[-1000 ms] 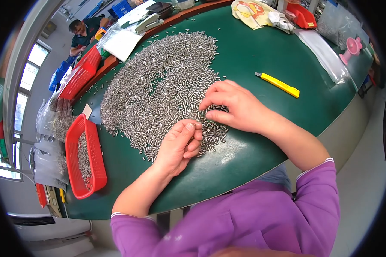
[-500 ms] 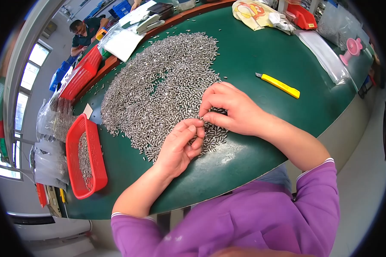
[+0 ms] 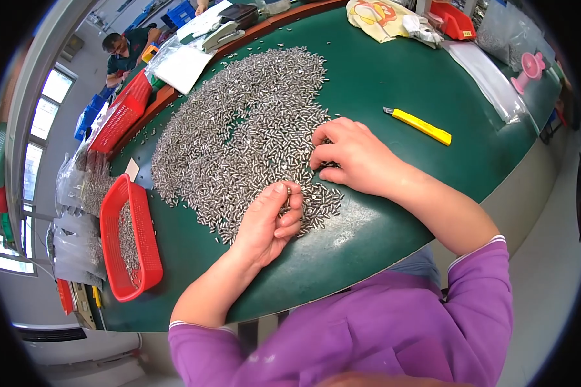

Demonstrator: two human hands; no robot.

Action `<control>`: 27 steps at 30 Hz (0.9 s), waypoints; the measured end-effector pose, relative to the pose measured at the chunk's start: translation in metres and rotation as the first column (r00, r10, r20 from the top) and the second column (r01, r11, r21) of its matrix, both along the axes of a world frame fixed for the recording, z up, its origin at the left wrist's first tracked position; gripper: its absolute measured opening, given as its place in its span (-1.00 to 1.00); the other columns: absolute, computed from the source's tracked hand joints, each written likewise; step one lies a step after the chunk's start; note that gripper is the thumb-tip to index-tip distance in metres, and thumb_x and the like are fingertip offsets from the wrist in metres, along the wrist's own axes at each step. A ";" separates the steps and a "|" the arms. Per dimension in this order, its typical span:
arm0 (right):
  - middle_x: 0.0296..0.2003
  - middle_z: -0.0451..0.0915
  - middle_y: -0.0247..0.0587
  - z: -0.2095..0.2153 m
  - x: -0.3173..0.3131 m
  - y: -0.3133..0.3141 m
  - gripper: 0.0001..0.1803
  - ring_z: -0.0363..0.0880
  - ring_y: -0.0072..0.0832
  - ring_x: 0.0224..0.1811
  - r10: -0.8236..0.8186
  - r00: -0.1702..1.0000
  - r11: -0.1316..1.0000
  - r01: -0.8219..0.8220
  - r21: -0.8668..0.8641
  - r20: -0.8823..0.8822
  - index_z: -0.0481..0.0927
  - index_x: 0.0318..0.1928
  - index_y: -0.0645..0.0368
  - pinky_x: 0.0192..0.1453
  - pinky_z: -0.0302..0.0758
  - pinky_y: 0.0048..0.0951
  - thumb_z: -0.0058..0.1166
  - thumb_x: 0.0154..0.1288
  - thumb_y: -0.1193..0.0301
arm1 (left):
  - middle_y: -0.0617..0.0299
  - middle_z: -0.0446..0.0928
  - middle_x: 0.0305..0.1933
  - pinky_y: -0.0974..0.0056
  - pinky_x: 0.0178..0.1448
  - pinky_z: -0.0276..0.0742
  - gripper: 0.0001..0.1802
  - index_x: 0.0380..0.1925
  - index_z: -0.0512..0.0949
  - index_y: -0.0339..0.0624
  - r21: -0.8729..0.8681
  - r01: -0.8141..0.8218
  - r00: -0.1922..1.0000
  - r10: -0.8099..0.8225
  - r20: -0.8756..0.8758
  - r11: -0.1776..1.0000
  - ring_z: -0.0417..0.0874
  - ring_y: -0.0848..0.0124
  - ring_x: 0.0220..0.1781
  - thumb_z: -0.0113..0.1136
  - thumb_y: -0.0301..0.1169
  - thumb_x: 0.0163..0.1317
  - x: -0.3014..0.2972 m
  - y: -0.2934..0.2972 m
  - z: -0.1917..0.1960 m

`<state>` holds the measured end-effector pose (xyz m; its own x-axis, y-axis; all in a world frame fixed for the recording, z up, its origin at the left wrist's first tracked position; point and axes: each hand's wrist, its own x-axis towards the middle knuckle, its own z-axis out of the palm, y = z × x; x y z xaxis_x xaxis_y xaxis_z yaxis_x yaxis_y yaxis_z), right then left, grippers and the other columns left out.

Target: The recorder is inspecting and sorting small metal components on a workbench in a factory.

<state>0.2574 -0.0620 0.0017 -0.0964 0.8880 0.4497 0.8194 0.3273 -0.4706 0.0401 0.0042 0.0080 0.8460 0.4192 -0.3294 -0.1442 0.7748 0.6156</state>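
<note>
A broad heap of small, shiny metal pins [image 3: 239,129] covers the middle of the green table. Above its near edge is my left hand [image 3: 268,219], palm turned inward, thumb pressed to the curled index finger. Whatever sits in that pinch is too small to make out. To the right, my right hand [image 3: 358,158] hovers low at the heap's right edge. Its fingers are bent but apart, thumb separate from the index finger, and nothing shows between them. The two hands do not touch.
At left stands a red plastic basket [image 3: 150,251] with more pins inside. A yellow utility knife [image 3: 423,126] lies to the right, its tip toward the heap. Flat clear bags [image 3: 487,80] and a pink spool-like holder [image 3: 529,72] are at far right. Beyond the wooden ledge, a person [image 3: 126,55] works.
My hands have come apart from a shared pinch. The right hand moved slightly right and its fingers loosened; the left thumb and index finger stay pinched.
</note>
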 end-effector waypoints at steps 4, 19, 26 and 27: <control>-0.15 0.47 -0.32 -0.005 -0.005 0.005 -0.84 0.42 -0.27 0.02 0.009 0.995 0.999 -0.012 0.038 0.097 0.57 -0.38 0.04 0.12 0.35 -0.19 0.27 -0.03 0.43 | 0.27 0.40 -0.33 0.55 -0.59 0.13 -0.75 -0.15 0.43 -0.20 -0.077 -0.021 1.000 0.020 -0.018 0.997 0.28 0.58 -0.53 -0.13 -0.26 0.48 -0.003 0.002 -0.001; -0.11 0.47 -0.31 -0.001 -0.006 0.006 -0.82 0.39 -0.27 0.10 0.027 0.990 0.997 -0.036 0.066 0.135 0.56 -0.38 0.05 0.14 0.32 -0.18 0.28 -0.03 0.42 | 0.21 0.40 -0.25 0.53 -0.53 0.18 -0.89 -0.20 0.39 -0.17 0.065 -0.040 0.998 0.044 -0.055 0.997 0.30 0.55 -0.45 -0.08 -0.38 0.42 -0.001 -0.002 0.003; -0.09 0.47 -0.32 0.004 -0.006 0.005 -0.83 0.38 -0.27 0.11 0.047 0.990 0.998 -0.052 0.033 0.135 0.57 -0.39 0.03 0.15 0.32 -0.18 0.29 -0.04 0.43 | 0.22 0.41 -0.27 0.54 -0.53 0.17 -0.90 -0.19 0.39 -0.17 0.057 -0.037 0.998 0.040 -0.047 0.998 0.30 0.56 -0.45 -0.07 -0.40 0.42 -0.002 -0.002 0.003; -0.09 0.47 -0.32 0.005 -0.006 0.004 -0.84 0.39 -0.27 0.11 0.049 0.991 0.998 -0.053 0.031 0.126 0.57 -0.40 0.03 0.15 0.32 -0.18 0.29 -0.04 0.43 | 0.22 0.41 -0.27 0.54 -0.53 0.17 -0.90 -0.19 0.39 -0.17 0.056 -0.037 0.998 0.040 -0.048 0.998 0.30 0.56 -0.45 -0.07 -0.40 0.42 -0.002 -0.001 0.002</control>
<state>0.2515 -0.0580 0.0069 -0.1986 0.8648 0.4612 0.8530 0.3843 -0.3532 0.0383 0.0028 0.0103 0.8123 0.4699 -0.3454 -0.1423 0.7340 0.6641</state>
